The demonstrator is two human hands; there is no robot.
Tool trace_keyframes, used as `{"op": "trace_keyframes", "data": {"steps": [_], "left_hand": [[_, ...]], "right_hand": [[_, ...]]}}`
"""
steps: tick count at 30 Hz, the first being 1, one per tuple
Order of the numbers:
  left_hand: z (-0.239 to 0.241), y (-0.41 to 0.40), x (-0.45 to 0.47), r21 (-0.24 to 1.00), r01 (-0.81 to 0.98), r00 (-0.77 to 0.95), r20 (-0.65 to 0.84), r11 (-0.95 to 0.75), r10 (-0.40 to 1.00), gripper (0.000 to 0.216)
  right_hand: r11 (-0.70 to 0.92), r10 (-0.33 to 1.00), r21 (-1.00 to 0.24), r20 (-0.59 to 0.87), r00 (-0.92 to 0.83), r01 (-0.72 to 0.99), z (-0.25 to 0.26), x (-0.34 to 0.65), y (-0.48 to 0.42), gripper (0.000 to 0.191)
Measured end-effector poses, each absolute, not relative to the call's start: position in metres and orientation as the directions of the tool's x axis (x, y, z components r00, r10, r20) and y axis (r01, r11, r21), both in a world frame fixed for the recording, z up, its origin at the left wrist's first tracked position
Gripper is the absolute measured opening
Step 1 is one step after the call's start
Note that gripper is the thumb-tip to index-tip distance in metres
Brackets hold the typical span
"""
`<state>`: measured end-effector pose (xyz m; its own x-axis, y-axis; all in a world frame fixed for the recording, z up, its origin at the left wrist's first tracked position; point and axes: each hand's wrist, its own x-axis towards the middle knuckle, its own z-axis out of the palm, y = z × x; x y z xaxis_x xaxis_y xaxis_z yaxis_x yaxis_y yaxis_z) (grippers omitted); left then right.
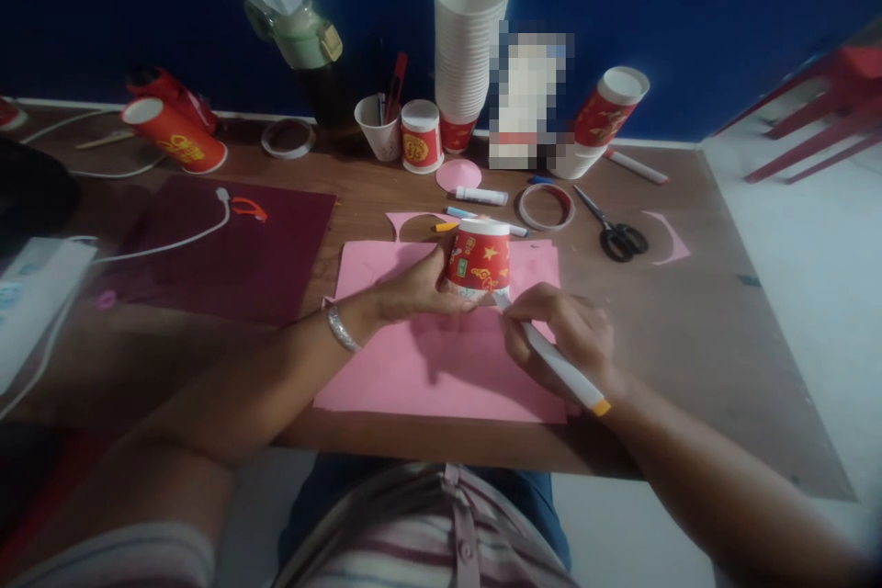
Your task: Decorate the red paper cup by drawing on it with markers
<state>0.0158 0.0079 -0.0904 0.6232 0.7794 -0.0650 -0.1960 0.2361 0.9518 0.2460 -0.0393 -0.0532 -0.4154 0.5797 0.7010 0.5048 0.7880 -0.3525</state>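
A red paper cup (480, 255) with gold patterns stands upside down on a pink paper sheet (427, 367). My left hand (413, 287) is wrapped round the cup's left side and holds it down. My right hand (561, 331) grips a white marker (561, 366) with an orange end. The marker's tip touches the sheet at the cup's lower right rim. A silver bracelet sits on my left wrist.
Black scissors (616, 230), a tape ring (547, 206), a glue stick (480, 196), a pink paper circle (458, 175) and a tall stack of white cups (467, 41) lie behind. A dark red sheet (234, 248) and white cable are at left. More red cups lie around.
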Motion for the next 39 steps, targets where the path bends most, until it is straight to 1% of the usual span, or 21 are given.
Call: {"op": "trace_keyframes", "data": {"steps": [3, 8, 11, 15, 19, 22, 24, 26, 28, 30, 32, 35, 39], "left_hand": [[-0.091, 0.008, 0.016, 0.961, -0.174, 0.618, -0.065, 0.217, 0.784, 0.073], [-0.094, 0.008, 0.016, 0.975, -0.167, 0.570, -0.024, 0.144, 0.821, 0.070], [-0.093, 0.007, 0.015, 0.976, -0.141, 0.579, -0.053, 0.164, 0.813, 0.068], [-0.090, 0.007, 0.016, 0.963, -0.160, 0.609, -0.078, 0.218, 0.790, 0.074], [-0.089, 0.007, 0.017, 0.961, -0.163, 0.614, -0.077, 0.222, 0.785, 0.070], [-0.092, 0.007, 0.015, 0.958, -0.182, 0.606, -0.067, 0.220, 0.793, 0.074], [-0.095, 0.008, 0.014, 0.954, -0.200, 0.591, -0.066, 0.226, 0.804, 0.078], [-0.096, 0.008, 0.013, 0.940, -0.241, 0.594, -0.053, 0.240, 0.803, 0.080], [-0.096, 0.008, 0.013, 0.917, -0.299, 0.623, -0.023, 0.265, 0.782, 0.077], [-0.095, 0.009, 0.013, 0.893, -0.349, 0.644, 0.009, 0.283, 0.765, 0.069], [-0.096, 0.010, 0.013, 0.875, -0.387, 0.639, 0.027, 0.291, 0.769, 0.065], [-0.100, 0.012, 0.013, 0.865, -0.403, 0.624, 0.021, 0.298, 0.781, 0.069], [-0.103, 0.013, 0.014, 0.866, -0.410, 0.609, 0.025, 0.287, 0.793, 0.070]], "right_hand": [[0.788, 0.583, -0.359, 0.695, -0.421, 0.500, -0.053, 0.247, -0.040, 0.017], [0.792, 0.582, -0.361, 0.690, -0.430, 0.492, -0.053, 0.247, -0.040, 0.017], [0.793, 0.589, -0.383, 0.683, -0.432, 0.474, -0.054, 0.247, -0.040, 0.018], [0.798, 0.587, -0.394, 0.678, -0.441, 0.456, -0.053, 0.247, -0.040, 0.018], [0.836, 0.538, -0.375, 0.706, -0.460, 0.401, -0.053, 0.248, -0.040, 0.016], [0.849, 0.515, -0.356, 0.722, -0.462, 0.390, -0.055, 0.251, -0.041, 0.013], [0.846, 0.511, -0.334, 0.731, -0.453, 0.415, -0.058, 0.254, -0.041, 0.012], [0.814, 0.538, -0.330, 0.737, -0.408, 0.478, -0.061, 0.255, -0.039, 0.015], [0.766, 0.584, -0.360, 0.737, -0.341, 0.533, -0.064, 0.255, -0.037, 0.019], [0.738, 0.614, -0.396, 0.729, -0.302, 0.546, -0.066, 0.254, -0.034, 0.018], [0.732, 0.631, -0.410, 0.710, -0.314, 0.544, -0.068, 0.253, -0.030, 0.014], [0.726, 0.644, -0.398, 0.681, -0.350, 0.561, -0.070, 0.253, -0.026, 0.012], [0.705, 0.663, -0.401, 0.666, -0.342, 0.585, -0.074, 0.254, -0.024, 0.010]]}}
